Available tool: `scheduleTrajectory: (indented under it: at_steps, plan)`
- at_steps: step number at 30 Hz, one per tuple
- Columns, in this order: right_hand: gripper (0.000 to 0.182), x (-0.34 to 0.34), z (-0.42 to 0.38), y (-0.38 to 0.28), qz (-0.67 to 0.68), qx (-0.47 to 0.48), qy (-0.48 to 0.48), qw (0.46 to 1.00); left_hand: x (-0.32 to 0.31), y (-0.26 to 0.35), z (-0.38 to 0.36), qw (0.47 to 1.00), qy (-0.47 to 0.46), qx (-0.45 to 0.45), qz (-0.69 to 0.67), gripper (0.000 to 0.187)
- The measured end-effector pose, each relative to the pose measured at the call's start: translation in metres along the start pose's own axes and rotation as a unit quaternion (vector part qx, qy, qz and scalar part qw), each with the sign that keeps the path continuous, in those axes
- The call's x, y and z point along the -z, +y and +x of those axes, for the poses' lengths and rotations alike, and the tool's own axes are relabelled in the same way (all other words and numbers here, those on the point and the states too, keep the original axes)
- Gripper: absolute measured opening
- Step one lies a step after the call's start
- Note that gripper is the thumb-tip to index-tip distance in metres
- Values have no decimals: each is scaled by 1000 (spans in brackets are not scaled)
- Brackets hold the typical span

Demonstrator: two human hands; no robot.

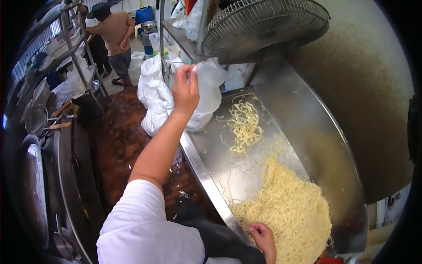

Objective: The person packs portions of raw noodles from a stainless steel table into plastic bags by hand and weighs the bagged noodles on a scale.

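My left hand (186, 90) is raised at the end of an outstretched arm, its fingers pinched at the top edge of a translucent plastic bag (210, 90). The bag hangs over the far left corner of a metal trough (235, 174). Low in the view, my right hand (263, 239) is held with curled fingers at the near edge of a big heap of yellow noodles (290, 207); I see nothing in it. A smaller clump of noodles (246, 125) lies farther back on the metal.
A large fan (266, 28) overhangs the trough's far end. White sacks (154, 92) stand beside the trough. To the left, a stove counter holds a wok (35, 176), with strainers (37, 119) behind it. A person (115, 35) stands at the back on the wet tiled floor (118, 127).
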State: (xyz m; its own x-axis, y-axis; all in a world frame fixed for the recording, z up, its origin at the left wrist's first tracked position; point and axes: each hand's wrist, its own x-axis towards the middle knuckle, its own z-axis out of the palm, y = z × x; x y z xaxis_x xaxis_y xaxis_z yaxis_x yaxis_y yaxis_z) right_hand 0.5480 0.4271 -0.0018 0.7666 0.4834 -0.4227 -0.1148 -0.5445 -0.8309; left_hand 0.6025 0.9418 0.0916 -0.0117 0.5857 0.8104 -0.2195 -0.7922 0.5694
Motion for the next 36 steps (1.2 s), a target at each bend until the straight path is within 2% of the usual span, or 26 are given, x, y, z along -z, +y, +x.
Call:
scheduleTrajectory:
  at_steps: [1, 4, 5, 6, 7, 8, 10, 11, 13, 14, 15, 16, 17, 18, 20, 22, 24, 25, 28, 30, 31, 32, 33, 34, 35, 36]
  plan:
    - [20, 2, 2, -1, 2, 6, -5, 1000, -4, 12, 10, 999, 21, -9, -32, 8]
    - [19, 11, 9, -16, 33, 67, 69, 995, -13, 79, 24, 973, 36, -17, -226, 9]
    - [30, 18, 15, -17, 40, 87, 92, 991, -14, 97, 17, 967, -11, -16, -254, 9]
    - [35, 18, 16, -32, -3, 153, 137, 979, -15, 116, 6, 957, -59, -15, -282, 10]
    - [39, 18, 14, -60, -45, 218, 181, 958, -14, 136, -8, 934, -156, 34, -321, 10]
    - [44, 17, 12, -86, -86, 280, 225, 929, -12, 156, -26, 897, -251, 82, -355, 10]
    - [49, 11, 7, -126, -138, 364, 234, 891, -23, 195, -75, 751, -331, 237, -520, 10]
    - [52, 8, 6, -135, -164, 406, 240, 866, -24, 210, -100, 707, -387, 273, -525, 9]
    - [50, 4, 20, -121, 28, 385, 209, 899, -28, 234, -129, 573, -612, 203, -505, 22]
    - [49, 3, 25, -112, 123, 367, 187, 903, -28, 235, -130, 598, -603, 162, -503, 29]
    - [47, 5, 21, -103, 190, 335, 221, 896, -25, 238, -127, 622, -591, 122, -499, 37]
    - [47, 11, 15, -97, 268, 271, 221, 898, -22, 238, -125, 644, -579, 83, -494, 45]
    - [48, 21, 6, -94, 344, 205, 221, 889, -25, 228, -124, 657, -575, 43, -486, 66]
    - [49, 32, 0, -89, 418, 137, 220, 870, -23, 220, -130, 642, -600, 41, -476, 69]
    - [48, 50, -3, -70, 505, 138, 168, 835, -18, 208, -144, 608, -649, 29, -456, 75]
    - [45, 55, -12, -67, 548, 144, 140, 812, -16, 214, -169, 630, -649, 34, -426, 65]
    - [41, 49, -8, -62, 549, 98, 181, 810, -26, 224, -200, 671, -619, 78, -400, 57]
    - [39, 45, -6, -61, 548, 75, 201, 808, -29, 228, -206, 715, -569, 102, -393, 45]
    - [41, 36, -12, -60, 534, 47, 172, 826, -41, 219, -226, 708, -523, 205, -428, 35]
    - [40, 42, -7, -16, 387, 68, 133, 910, -41, 206, -243, 649, -412, 428, -475, 32]
    - [40, 46, -17, 6, 311, 69, 119, 940, -42, 201, -238, 738, -384, 382, -402, 30]
    - [41, 52, -26, -12, 143, 31, 55, 988, -39, 196, -214, 795, -395, 312, -337, 23]
    - [43, 61, -28, -36, -26, -16, -20, 999, -41, 180, -212, 795, -391, 350, -304, 44]
    - [47, 62, -29, -26, -136, 29, 33, 990, -38, 167, -210, 793, -348, 419, -273, 48]
    - [51, 65, -23, -9, -249, 74, 77, 963, -29, 164, -194, 746, -324, 480, -330, 36]
    - [58, 73, -18, 9, -289, 75, 130, 946, -25, 152, -191, 705, -261, 572, -326, 16]
